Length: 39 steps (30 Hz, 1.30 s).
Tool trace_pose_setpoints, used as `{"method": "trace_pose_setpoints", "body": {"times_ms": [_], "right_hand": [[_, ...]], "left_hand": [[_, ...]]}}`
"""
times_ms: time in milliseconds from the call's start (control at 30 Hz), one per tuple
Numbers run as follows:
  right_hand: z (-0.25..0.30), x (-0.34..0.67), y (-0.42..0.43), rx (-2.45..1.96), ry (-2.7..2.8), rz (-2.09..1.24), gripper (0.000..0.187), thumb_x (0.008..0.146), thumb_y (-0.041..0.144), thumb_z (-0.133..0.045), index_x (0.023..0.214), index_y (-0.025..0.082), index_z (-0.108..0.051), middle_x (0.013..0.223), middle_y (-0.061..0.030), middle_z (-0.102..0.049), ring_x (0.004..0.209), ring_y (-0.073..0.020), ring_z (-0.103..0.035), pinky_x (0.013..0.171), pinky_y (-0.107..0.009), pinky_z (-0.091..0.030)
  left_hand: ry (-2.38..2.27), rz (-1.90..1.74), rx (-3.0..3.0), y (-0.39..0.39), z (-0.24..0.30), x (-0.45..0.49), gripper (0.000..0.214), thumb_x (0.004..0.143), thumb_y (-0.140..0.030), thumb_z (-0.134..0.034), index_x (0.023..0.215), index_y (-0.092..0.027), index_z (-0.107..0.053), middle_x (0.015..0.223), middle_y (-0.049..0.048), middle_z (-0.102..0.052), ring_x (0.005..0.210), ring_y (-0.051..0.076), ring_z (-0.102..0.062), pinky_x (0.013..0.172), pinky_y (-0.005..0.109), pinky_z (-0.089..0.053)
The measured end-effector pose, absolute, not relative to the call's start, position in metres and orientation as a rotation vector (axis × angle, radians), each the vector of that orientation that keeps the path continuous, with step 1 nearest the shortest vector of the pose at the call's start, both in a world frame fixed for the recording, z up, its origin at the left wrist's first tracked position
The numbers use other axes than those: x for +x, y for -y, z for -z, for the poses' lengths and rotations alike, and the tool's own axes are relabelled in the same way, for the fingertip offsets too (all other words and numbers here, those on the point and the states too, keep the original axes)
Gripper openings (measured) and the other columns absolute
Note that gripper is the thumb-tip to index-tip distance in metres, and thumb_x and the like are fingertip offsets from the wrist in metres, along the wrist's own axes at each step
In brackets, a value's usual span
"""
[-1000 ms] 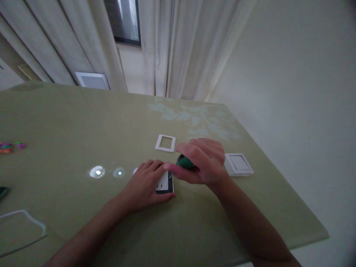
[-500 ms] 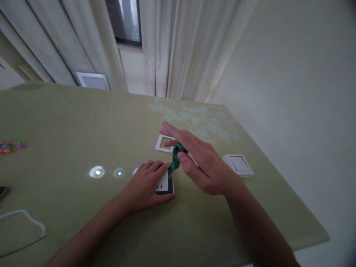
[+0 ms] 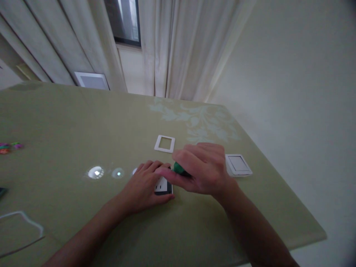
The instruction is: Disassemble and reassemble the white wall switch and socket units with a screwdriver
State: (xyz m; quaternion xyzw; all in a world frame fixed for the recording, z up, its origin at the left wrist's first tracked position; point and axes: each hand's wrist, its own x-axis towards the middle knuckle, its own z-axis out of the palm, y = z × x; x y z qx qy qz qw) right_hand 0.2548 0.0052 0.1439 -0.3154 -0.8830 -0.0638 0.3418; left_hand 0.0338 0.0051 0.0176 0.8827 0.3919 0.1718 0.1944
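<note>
My left hand (image 3: 143, 187) lies over a white wall socket (image 3: 162, 185) with a dark back, pinning it flat on the green table (image 3: 83, 122); thumb and fingers grip its edges. My right hand (image 3: 201, 168) is closed around a green-handled screwdriver (image 3: 180, 169), held over the socket's right side. The tool's tip is hidden by my fingers. A white square frame (image 3: 165, 143) lies just beyond the hands.
A white switch plate (image 3: 238, 165) lies to the right near the table's edge. Small coloured pieces (image 3: 8, 147) sit at the far left, a clear sheet (image 3: 19, 231) at the near left. Curtains and a wall stand behind the table.
My right hand, with fingers spread half a second ago and the screwdriver upright, has closed round the handle and dropped back over the socket. My left hand has stayed on the socket.
</note>
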Motion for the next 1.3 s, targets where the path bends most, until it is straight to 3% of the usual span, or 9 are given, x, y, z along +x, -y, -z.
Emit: {"method": "trace_pose_setpoints", "body": {"times_ms": [167, 267, 367, 567, 733, 900, 1033, 1167, 1300], "right_hand": [[-0.149, 0.255, -0.008, -0.803, 2.419, -0.235, 0.045, 0.114, 0.037, -0.05, 0.154, 0.016, -0.055, 0.133, -0.0111, -0.077, 0.111, -0.0192, -0.074, 0.092, -0.031, -0.056], [-0.144, 0.256, -0.014, -0.918, 2.251, 0.066, 0.032, 0.11, 0.048, -0.062, 0.111, 0.019, -0.074, 0.09, -0.0027, -0.081, 0.073, -0.0138, -0.072, 0.068, -0.025, -0.05], [-0.141, 0.258, -0.018, -1.026, 2.052, 0.227, 0.04, 0.106, 0.052, -0.069, 0.082, 0.02, -0.065, 0.062, 0.0045, -0.066, 0.05, -0.0085, -0.056, 0.054, -0.025, -0.038], [-0.157, 0.276, -0.018, -1.041, 1.516, 0.35, 0.032, 0.109, 0.043, -0.065, 0.084, 0.023, -0.063, 0.068, 0.0028, -0.06, 0.053, -0.0114, -0.056, 0.055, -0.028, -0.04], [-0.163, 0.284, -0.024, -1.032, 1.267, 0.44, 0.031, 0.109, 0.046, -0.064, 0.088, 0.023, -0.064, 0.073, 0.0004, -0.059, 0.057, -0.0152, -0.059, 0.057, -0.031, -0.042], [-0.157, 0.28, -0.026, -1.009, 1.383, 0.382, 0.029, 0.107, 0.044, -0.067, 0.087, 0.024, -0.063, 0.065, 0.0047, -0.055, 0.05, -0.0118, -0.053, 0.053, -0.029, -0.043], [-0.157, 0.276, -0.023, -0.972, 1.427, 0.324, 0.024, 0.104, 0.042, -0.074, 0.09, 0.024, -0.064, 0.072, 0.004, -0.06, 0.051, -0.0108, -0.056, 0.052, -0.027, -0.044], [-0.157, 0.274, -0.015, -0.906, 1.485, 0.315, 0.015, 0.104, 0.035, -0.072, 0.094, 0.025, -0.067, 0.08, 0.0009, -0.066, 0.06, -0.0131, -0.062, 0.056, -0.028, -0.049], [-0.148, 0.266, -0.011, -0.863, 1.732, 0.225, 0.007, 0.104, 0.029, -0.069, 0.098, 0.025, -0.067, 0.081, 0.0018, -0.069, 0.061, -0.0114, -0.061, 0.057, -0.027, -0.049]], "left_hand": [[-1.116, -0.485, 2.456, -0.005, -0.018, 0.033, 0.067, 0.089, -0.058, -0.082, 0.142, -0.024, -0.06, 0.133, 0.0153, -0.069, 0.119, 0.043, -0.063, 0.103, 0.064, -0.052], [-1.058, -0.495, 2.474, -0.007, -0.015, 0.031, 0.084, 0.082, -0.057, -0.089, 0.152, -0.026, -0.054, 0.148, 0.0163, -0.064, 0.133, 0.045, -0.058, 0.111, 0.064, -0.049], [-0.972, -0.482, 2.467, -0.006, -0.014, 0.03, 0.09, 0.079, -0.045, -0.094, 0.157, -0.028, -0.051, 0.152, 0.0139, -0.062, 0.138, 0.042, -0.056, 0.116, 0.061, -0.047], [-1.1, -0.945, 1.999, -0.002, -0.022, 0.029, 0.077, 0.091, -0.047, -0.083, 0.158, -0.027, -0.05, 0.153, 0.0135, -0.06, 0.134, 0.036, -0.061, 0.115, 0.051, -0.049], [-0.932, -1.257, 0.882, -0.006, -0.034, 0.029, 0.08, 0.088, -0.074, -0.066, 0.147, -0.02, -0.065, 0.139, 0.0154, -0.073, 0.12, 0.038, -0.072, 0.095, 0.045, -0.062], [-0.815, -1.335, 0.31, -0.015, -0.042, 0.03, 0.068, 0.086, -0.067, -0.066, 0.133, -0.019, -0.072, 0.132, 0.0157, -0.079, 0.118, 0.036, -0.076, 0.09, 0.044, -0.066], [-0.988, -1.313, 0.795, -0.016, -0.04, 0.028, 0.07, 0.092, -0.075, -0.06, 0.132, -0.019, -0.074, 0.132, 0.0164, -0.077, 0.12, 0.038, -0.073, 0.097, 0.051, -0.063], [-1.201, -1.074, 2.0, -0.011, -0.029, 0.025, 0.074, 0.086, -0.056, -0.083, 0.15, -0.024, -0.064, 0.149, 0.0157, -0.067, 0.135, 0.041, -0.062, 0.116, 0.058, -0.048], [-1.136, -0.718, 2.516, -0.007, -0.012, 0.026, 0.08, 0.09, -0.047, -0.082, 0.159, -0.02, -0.052, 0.15, 0.0178, -0.065, 0.133, 0.041, -0.06, 0.111, 0.058, -0.048]]}}
